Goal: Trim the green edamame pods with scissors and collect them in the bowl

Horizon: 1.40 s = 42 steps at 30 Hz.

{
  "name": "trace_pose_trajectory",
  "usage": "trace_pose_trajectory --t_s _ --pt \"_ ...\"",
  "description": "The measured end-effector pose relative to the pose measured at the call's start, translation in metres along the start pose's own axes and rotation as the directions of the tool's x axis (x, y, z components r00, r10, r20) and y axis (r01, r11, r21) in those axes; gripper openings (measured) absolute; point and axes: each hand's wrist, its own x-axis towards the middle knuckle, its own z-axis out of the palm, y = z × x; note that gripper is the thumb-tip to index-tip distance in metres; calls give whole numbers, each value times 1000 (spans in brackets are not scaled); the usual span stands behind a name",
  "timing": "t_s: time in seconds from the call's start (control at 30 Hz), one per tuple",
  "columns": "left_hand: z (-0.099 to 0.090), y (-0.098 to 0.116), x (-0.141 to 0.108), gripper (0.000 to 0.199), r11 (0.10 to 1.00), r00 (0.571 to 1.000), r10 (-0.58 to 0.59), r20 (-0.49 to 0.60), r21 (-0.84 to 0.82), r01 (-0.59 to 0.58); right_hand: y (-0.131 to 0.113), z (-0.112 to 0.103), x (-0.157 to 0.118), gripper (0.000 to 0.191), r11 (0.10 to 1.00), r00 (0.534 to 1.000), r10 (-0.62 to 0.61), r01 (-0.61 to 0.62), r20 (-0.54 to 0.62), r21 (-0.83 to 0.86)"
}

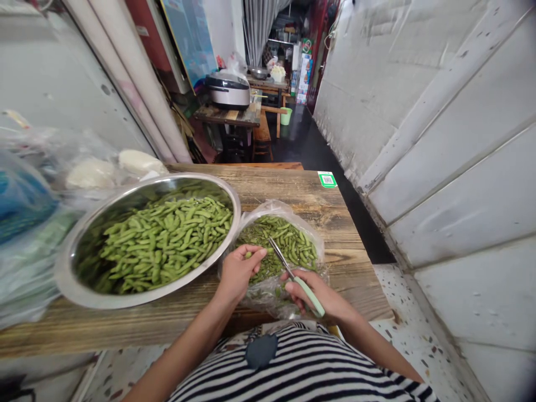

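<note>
My left hand (238,273) pinches a green edamame pod (248,254) between its fingertips, above a clear plastic bag (274,212) holding more pods. My right hand (316,295) grips kitchen scissors (293,277) with pale green handles, their steel blades pointing up and left into the bag. The blade tips are close to the pod in my left hand. To the left of both hands, a large stainless steel bowl (146,186) is heaped with green pods and stands on the wooden table (293,192).
Plastic bags (29,223) are piled at the table's left side, with white bundles behind them. A QR code sticker (327,179) lies at the far edge. A white panelled wall (444,139) runs along the right. Beyond the table stand a rice cooker (228,91) and wooden furniture.
</note>
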Motion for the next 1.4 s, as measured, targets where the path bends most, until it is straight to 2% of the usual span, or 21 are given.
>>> trace_pose_trajectory --t_s 0.37,0.5,0.57,0.6,0.63,0.67,0.7,0.73,0.77,0.8,0.87,0.93,0.97,1.0,1.03,1.07,1.1,1.17,1.2,1.27,1.4 --pt "0 -2 -2 34 1000 1000 14 21 6 -14 -2 -1 -1 42 990 1000 -10 10 -1 -143" --pt "2 -2 -8 32 1000 999 18 36 16 -18 2 -1 2 35 999 1000 15 -15 8 -46" --pt "-2 3 -12 29 995 997 77 24 65 -78 4 0 4 33 999 999 38 -38 5 11" --pt "-7 9 -14 27 983 989 146 1 109 -145 5 -1 6 32 999 999 44 -44 -2 28" --pt "-13 17 -15 25 957 968 245 -51 172 -233 6 -1 7 32 998 999 45 -44 -14 37" --pt "-22 26 -14 23 908 921 369 -126 259 -328 7 -2 8 32 998 999 44 -43 -27 45" --pt "-33 37 -12 23 834 837 504 -216 375 -405 8 -2 9 34 998 998 43 -41 -38 51" --pt "-43 48 -10 23 734 711 636 -300 518 -438 10 -4 9 35 998 998 41 -38 -48 54" --pt "-54 59 -6 24 623 577 745 -335 660 -420 11 -5 10 37 998 998 38 -34 -58 57" --pt "-63 68 -3 27 491 518 815 -259 783 -382 12 -7 10 38 998 997 35 -31 -69 59" --pt "-71 77 1 39 212 485 873 -38 928 -307 15 -10 9 38 997 995 32 -26 -93 66" --pt "-63 69 2 43 49 469 878 101 953 -298 17 -13 8 39 997 993 33 -23 -117 80" --pt "-54 59 3 40 12 470 867 168 934 -356 17 -14 7 39 996 991 38 -27 -126 84" --pt "-44 47 5 35 -17 492 824 282 880 -476 17 -15 6 40 996 990 44 -33 -134 87" --pt "-32 32 8 32 -30 527 726 442 786 -618 17 -15 5 40 995 989 53 -41 -140 89" --pt "-21 18 15 33 2 573 597 562 712 -702 17 -16 3 41 995 988 62 -49 -143 90" --pt "-12 5 23 34 56 630 511 585 709 -703 18 -16 2 41 994 987 68 -55 -144 94" --pt "1 -15 47 33 113 762 415 497 803 -585 19 -17 0 40 993 987 60 -44 -146 107" --pt "4 -21 60 32 120 801 381 462 834 -538 20 -17 -1 40 993 988 52 -35 -147 115" --pt "6 -25 83 30 114 831 349 433 861 -496 22 -18 -3 40 992 987 42 -23 -152 128" --pt "-1 -19 103 24 141 836 274 476 840 -525 24 -19 -4 44 990 983 73 -51 -166 132"
